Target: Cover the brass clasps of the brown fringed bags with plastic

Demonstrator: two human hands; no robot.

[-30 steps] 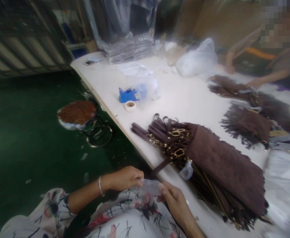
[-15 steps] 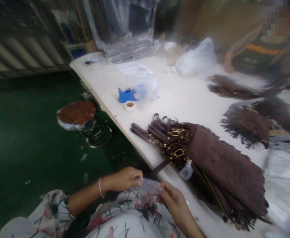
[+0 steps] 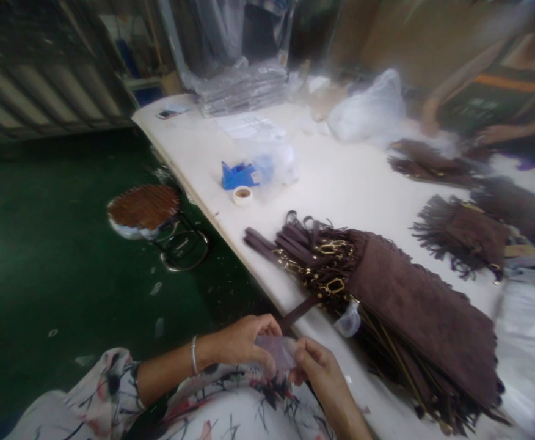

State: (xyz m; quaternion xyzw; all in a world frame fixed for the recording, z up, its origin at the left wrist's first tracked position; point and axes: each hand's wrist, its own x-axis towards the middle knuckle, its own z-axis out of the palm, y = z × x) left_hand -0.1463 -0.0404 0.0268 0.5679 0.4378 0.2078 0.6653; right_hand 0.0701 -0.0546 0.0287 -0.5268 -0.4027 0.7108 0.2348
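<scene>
A small piece of clear plastic film (image 3: 276, 352) is stretched between my two hands, low in front of my body. My left hand (image 3: 249, 345) grips its left end, thumb below and fingers curled above. At the other end, my right hand (image 3: 316, 363) pinches the film between thumb and fingers. Just beyond, on the white table (image 3: 198, 168), lies a stack of dark brown fringed suede bags (image 3: 423, 311) with gold hardware and straps. A scrap of clear plastic (image 3: 350, 319) hangs at the stack's near side.
A blue tape dispenser (image 3: 240, 176) and a tape roll (image 3: 242, 195) sit mid-table. Behind are bagged flat goods (image 3: 244, 91) and a white plastic bag (image 3: 366, 107). More fringed bags (image 3: 462, 235) lie right, near another person (image 3: 491, 104). A round stool (image 3: 145, 209) stands left.
My left hand has turned and shifted slightly right, its thumb now lower on the film. The film sits closer between the hands. The other person's second hand has come into view.
</scene>
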